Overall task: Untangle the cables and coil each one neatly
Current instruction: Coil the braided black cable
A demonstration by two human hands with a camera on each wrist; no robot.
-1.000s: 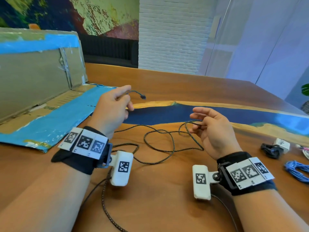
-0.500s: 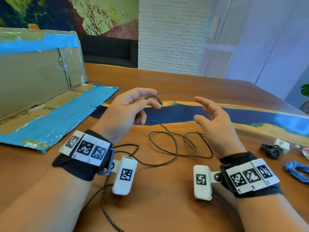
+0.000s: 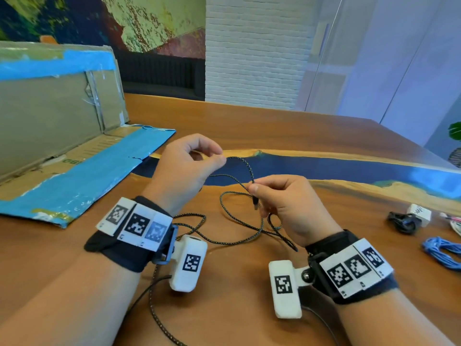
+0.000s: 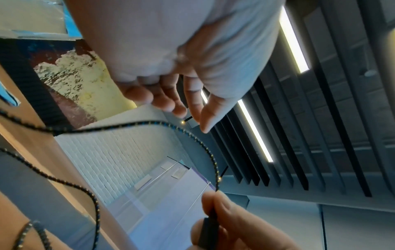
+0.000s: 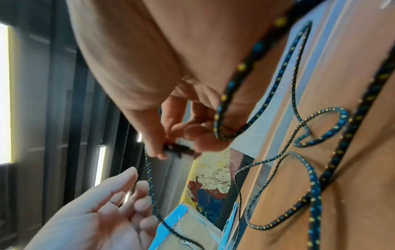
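A black braided cable (image 3: 250, 169) with yellow and blue flecks lies in loose loops on the wooden table (image 3: 224, 308) and rises between my hands. My right hand (image 3: 254, 193) pinches its black plug (image 3: 255, 203) between thumb and forefinger; the right wrist view shows the same pinch (image 5: 171, 150) on the plug (image 5: 179, 149). My left hand (image 3: 219, 156) hovers just left of it, fingers loosely curled. The left wrist view shows a gap between thumb and fingers (image 4: 171, 106), with the cable (image 4: 205, 148) running past the fingertips down to the right hand.
An opened cardboard box (image 3: 50, 116) with blue tape stands at the left, its flap flat on the table. At the right edge lie a coiled blue cable (image 3: 441, 253), a bundled black cable (image 3: 401, 221) and a white adapter (image 3: 420, 212). A blue resin strip (image 3: 324, 166) crosses the table.
The hands have come together. The cable's end, pinched by the left hand before, is now pinched by the right hand, which was open half a second ago. The left fingers have loosened.
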